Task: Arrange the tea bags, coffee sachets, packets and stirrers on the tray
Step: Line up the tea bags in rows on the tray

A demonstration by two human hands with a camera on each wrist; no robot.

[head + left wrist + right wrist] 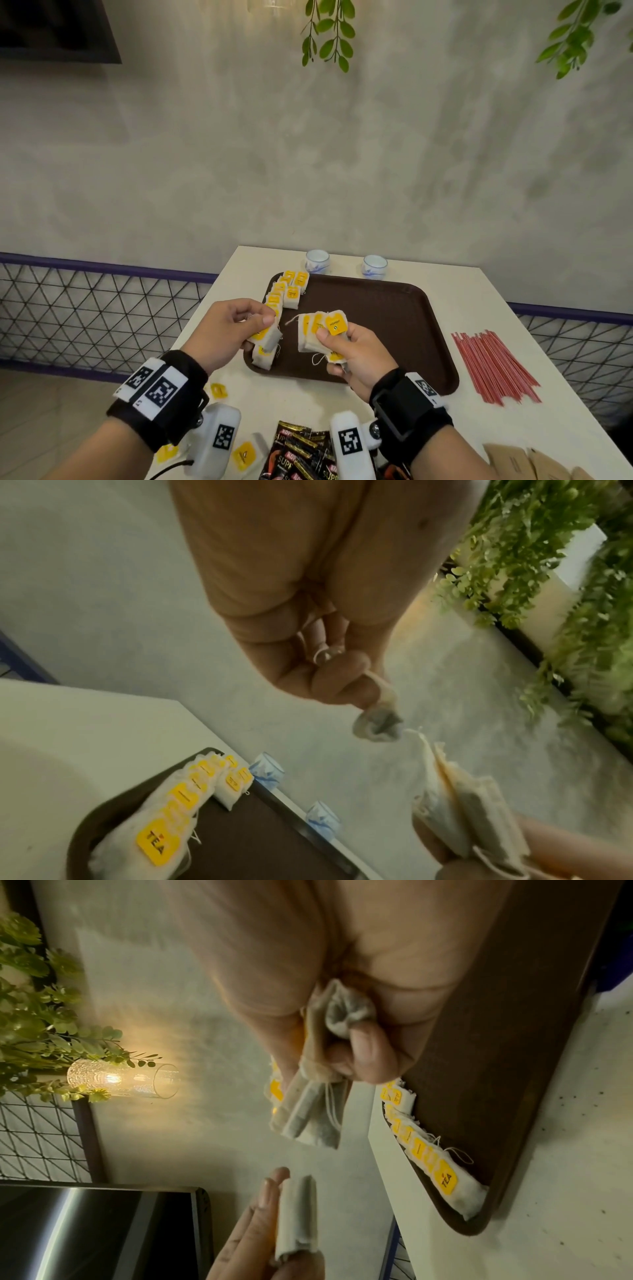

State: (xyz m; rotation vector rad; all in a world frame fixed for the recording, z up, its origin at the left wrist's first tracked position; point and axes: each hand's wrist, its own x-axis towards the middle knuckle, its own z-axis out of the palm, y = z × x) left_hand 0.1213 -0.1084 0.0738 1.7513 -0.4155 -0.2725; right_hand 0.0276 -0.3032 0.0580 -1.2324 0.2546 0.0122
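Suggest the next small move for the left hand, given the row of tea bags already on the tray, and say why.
Probably lower the left hand and lay its tea bag at the near end of the row of tea bags along the tray edge. The row runs toward that hand, and the right hand holds a fan of tea bags waiting.

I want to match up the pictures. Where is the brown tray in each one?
Head: the brown tray lies mid-table, beyond both hands.
Left wrist: the tray fills the bottom left corner.
Right wrist: the tray runs down the right side.
Shared landmark: the row of tea bags along one tray edge.
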